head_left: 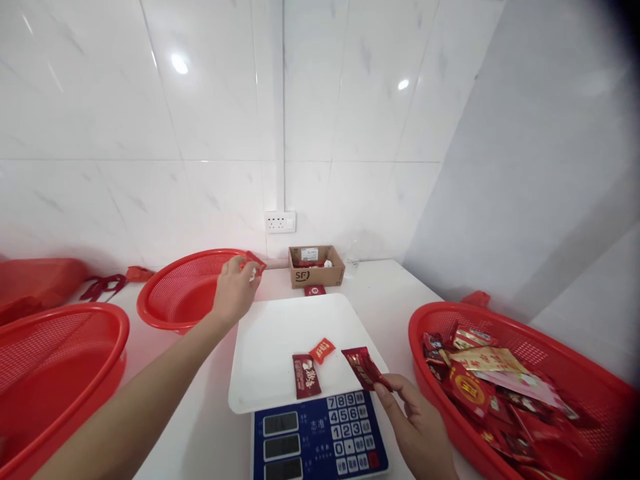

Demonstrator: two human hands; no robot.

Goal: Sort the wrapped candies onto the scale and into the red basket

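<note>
My left hand is closed on a small red packet, raised beside the right rim of a red plastic basket. Between thumb and fingers, my right hand pinches the end of a dark red packet, over the right front edge of a scale's white tray. On that tray lie another dark red packet and a smaller orange-red packet. Below it shows the scale's blue panel, with its keypad and displays; the digits are too faint to read.
A red basket at right holds several mixed packets. Another red basket stands at left. Behind the scale are a small cardboard box with items inside and a dark red packet. A tiled wall bounds the table.
</note>
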